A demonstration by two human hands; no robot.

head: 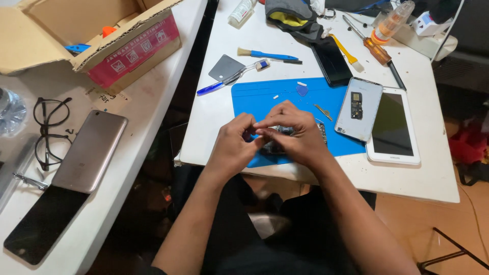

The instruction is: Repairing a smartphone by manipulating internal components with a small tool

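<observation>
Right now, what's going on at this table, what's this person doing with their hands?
A person sits at a white table, both hands together over a blue mat. The left hand and right hand meet fingertip to fingertip above an opened phone, pinching something too small to make out. Beside them lie a silver back cover, a white tablet, a dark phone, a screwdriver and a blue brush. On the next table sit glasses, a gold phone and a cardboard box.

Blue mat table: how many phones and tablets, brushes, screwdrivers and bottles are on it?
Phones and tablets: 3 (black phone, silver back cover, white tablet)
Brushes: 2 (blue, yellow)
Screwdrivers: 1
Bottles: 2 (orange-capped, white)
Total: 8
</observation>
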